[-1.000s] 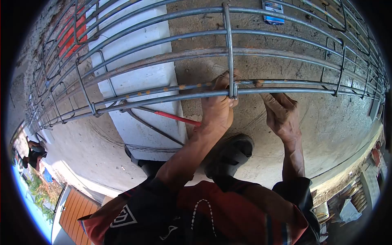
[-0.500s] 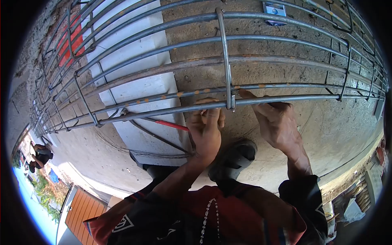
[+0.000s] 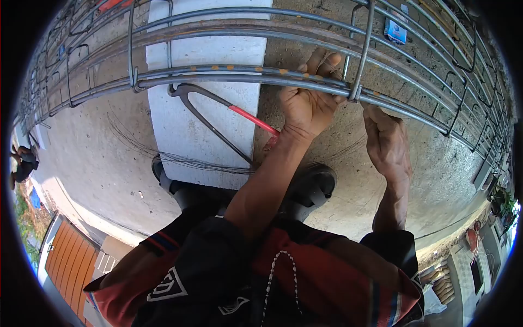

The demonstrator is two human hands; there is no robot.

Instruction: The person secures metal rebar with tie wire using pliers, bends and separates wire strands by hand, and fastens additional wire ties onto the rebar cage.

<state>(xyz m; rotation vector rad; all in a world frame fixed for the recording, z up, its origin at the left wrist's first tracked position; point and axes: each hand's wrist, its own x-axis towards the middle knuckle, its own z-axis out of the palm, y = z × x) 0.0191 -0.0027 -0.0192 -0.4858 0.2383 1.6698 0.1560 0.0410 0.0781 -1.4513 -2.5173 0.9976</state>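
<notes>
A rebar cage (image 3: 218,73) of long bars and square stirrups stretches across in front of me. My left hand (image 3: 310,106) reaches up through its lowest bars beside a stirrup (image 3: 363,54); its fingers are curled behind the bars, with perhaps a thin strand at the tips. Just below the bars, right of that stirrup, my right hand (image 3: 388,141) is closed with fingertips pinched; what they hold is too small to make out. Left of my left forearm are long-handled pincers (image 3: 253,119) with red grips, the jaws close to the lowest bar.
Under the pincers lies a white slab (image 3: 201,131). A bundle of thin wire (image 3: 201,162) crosses it near my shoes (image 3: 313,185). Beyond the cage a small blue-and-white packet (image 3: 396,30) lies on the concrete floor (image 3: 109,147). Another person (image 3: 24,163) is at far left.
The view has shifted, so the stirrup by my hands appears farther right. My left hand has moved up, its fingers now behind the bars; my right hand stays closed, slightly below the bars.
</notes>
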